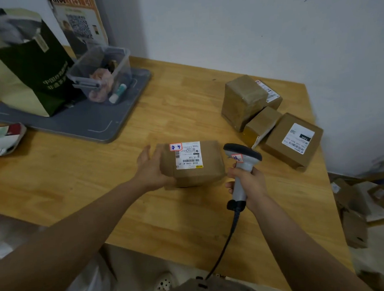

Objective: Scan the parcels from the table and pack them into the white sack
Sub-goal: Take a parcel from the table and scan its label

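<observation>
A brown cardboard parcel (207, 166) with a white shipping label facing up sits in the middle of the wooden table (77, 173). My left hand (151, 168) holds its left side, fingers wrapped behind the box. My right hand (247, 182) grips the handle of a grey barcode scanner (241, 158), whose dark head points toward the parcel's right edge. The scanner's black cable runs down to the table's near edge. Three more brown parcels lie at the far right: a tall taped one (243, 100), a small one (262, 124) and a flat labelled one (294, 140). White sack material (89, 286) shows below the table.
A grey tray (85, 122) at the back left carries a clear plastic bin (102, 70) of small items and a dark green paper bag (33, 64). A white-and-red packet (1, 139) lies at the left edge. Flattened cardboard (357, 214) litters the floor at the right.
</observation>
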Demonstrator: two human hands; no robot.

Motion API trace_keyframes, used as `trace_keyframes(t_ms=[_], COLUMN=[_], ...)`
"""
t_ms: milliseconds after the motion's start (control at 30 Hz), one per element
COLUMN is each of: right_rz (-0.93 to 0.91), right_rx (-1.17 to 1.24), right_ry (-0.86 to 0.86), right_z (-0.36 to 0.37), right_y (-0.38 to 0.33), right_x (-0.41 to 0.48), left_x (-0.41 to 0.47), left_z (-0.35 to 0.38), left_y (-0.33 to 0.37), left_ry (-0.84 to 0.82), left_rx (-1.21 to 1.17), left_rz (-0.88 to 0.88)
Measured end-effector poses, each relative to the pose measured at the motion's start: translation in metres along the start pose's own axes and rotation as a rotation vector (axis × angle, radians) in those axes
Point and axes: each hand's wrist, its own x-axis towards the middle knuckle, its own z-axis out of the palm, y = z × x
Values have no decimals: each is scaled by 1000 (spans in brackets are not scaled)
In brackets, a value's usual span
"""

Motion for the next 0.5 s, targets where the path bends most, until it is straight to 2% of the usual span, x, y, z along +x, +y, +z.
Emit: trace_keyframes(t_ms=[100,200,267,367,500], right_rz=[8,28,43,51,65], right_rx=[-8,16,44,72,103], right_ry=[-4,14,23,33,48], right_z=[9,11,8,1,-5], right_y=[1,5,8,8,9], right_x=[1,-1,-1,-2,-2], left_x=[22,34,33,29,35], left_z=[-7,-13,-10,-3,-18], left_y=[11,20,27,34,35], left_ry=[-134,-213,-188,-100,50], left_rx=[328,468,518,430,542], left_rz=[180,188,99,-98,-62])
